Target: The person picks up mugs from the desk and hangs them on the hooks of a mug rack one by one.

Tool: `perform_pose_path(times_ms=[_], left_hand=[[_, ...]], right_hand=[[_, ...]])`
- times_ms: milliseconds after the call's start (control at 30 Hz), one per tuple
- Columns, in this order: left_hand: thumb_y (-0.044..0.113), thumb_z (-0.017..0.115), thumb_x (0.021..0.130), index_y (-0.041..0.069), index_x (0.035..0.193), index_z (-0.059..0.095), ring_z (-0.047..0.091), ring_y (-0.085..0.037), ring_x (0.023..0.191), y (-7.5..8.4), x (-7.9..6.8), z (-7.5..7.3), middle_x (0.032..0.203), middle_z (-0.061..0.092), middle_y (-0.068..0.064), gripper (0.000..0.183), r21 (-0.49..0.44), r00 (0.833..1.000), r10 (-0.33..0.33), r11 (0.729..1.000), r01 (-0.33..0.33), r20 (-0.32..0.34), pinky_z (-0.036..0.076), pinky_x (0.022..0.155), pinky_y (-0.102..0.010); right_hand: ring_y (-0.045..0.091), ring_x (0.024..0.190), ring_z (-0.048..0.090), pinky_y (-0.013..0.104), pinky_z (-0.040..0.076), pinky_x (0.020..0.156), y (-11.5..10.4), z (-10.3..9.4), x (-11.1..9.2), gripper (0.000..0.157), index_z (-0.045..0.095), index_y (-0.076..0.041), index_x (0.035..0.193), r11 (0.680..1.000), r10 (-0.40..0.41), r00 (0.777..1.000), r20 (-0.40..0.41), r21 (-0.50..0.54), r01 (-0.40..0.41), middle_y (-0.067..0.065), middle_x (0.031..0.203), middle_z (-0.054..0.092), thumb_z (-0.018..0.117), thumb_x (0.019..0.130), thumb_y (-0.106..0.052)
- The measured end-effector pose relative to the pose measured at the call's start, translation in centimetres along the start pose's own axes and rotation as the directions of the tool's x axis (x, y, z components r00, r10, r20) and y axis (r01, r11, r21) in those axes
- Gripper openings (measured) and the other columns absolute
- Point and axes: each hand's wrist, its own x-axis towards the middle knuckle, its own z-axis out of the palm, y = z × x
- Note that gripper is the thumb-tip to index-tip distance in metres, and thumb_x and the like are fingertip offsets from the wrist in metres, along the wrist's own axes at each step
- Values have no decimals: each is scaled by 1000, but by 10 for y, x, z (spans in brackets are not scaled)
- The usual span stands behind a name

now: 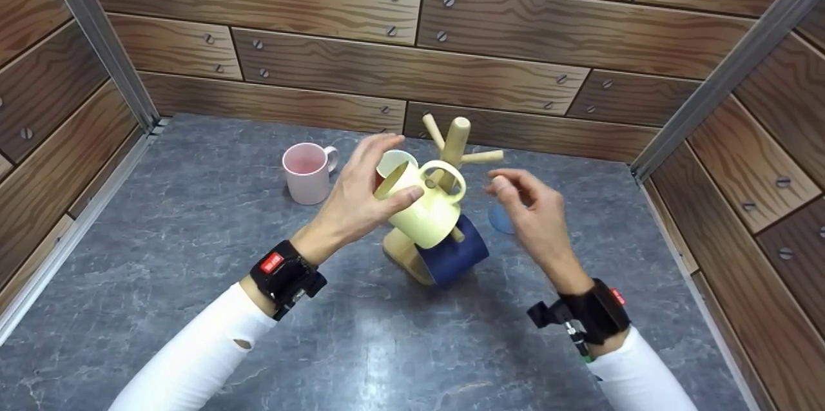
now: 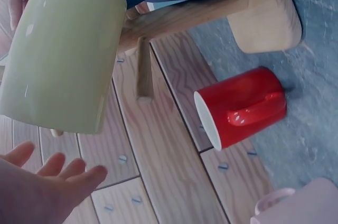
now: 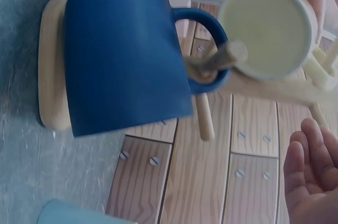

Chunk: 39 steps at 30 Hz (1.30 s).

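Note:
A pale yellow mug point(image 1: 427, 208) hangs tilted on the wooden mug tree point(image 1: 456, 140), and a peg shows inside its handle loop. My left hand point(image 1: 358, 195) is around its rim side, thumb over the near wall; in the left wrist view its spread fingers point(image 2: 63, 174) stand apart from the mug. My right hand point(image 1: 535, 211) hovers right of the tree with loosely bent fingers and holds nothing. Below the yellow mug, a dark blue mug point(image 3: 124, 52) hangs with its handle over a lower peg.
A pink mug point(image 1: 308, 174) stands at the left. Behind the tree is a red mug point(image 2: 243, 109), mostly hidden in the head view. A light blue mug point(image 1: 499, 218) stands partly behind my right hand. Wood-patterned walls point(image 1: 322, 57) enclose the grey tabletop point(image 1: 193, 237).

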Motion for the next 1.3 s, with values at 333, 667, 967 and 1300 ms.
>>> perform_pose_path(times_ms=[333,667,967,1300], left_hand=[[29,85,85,7,122,68,56,-26,125,14,10,3,128,60,-14,46,118,891,433,900,-419,-135,47,103,-38],[29,86,85,9,105,77,62,-25,107,17,11,14,105,65,-8,29,202,856,508,852,-483,-98,32,120,-50],[22,83,88,9,98,77,64,-21,99,19,13,19,98,65,-6,18,255,853,515,839,-481,-83,33,120,-47],[19,83,87,10,91,75,64,-23,91,15,15,19,89,67,-4,12,320,832,538,819,-477,-136,43,109,-45]], right_hand=[[9,93,69,19,53,78,0,-4,12,25,71,1,123,1000,-10,994,-109,-4,9,10,103,74,65,103,-13],[8,94,70,18,54,76,2,0,19,30,70,-1,130,998,-56,994,-96,-43,52,10,107,76,65,103,-14],[11,93,72,19,53,72,4,5,20,27,73,-1,123,999,-34,993,-110,2,34,9,104,77,65,104,-18],[8,87,71,16,51,68,0,3,19,20,74,1,116,996,-80,990,-117,-36,77,10,100,77,67,101,-9]])
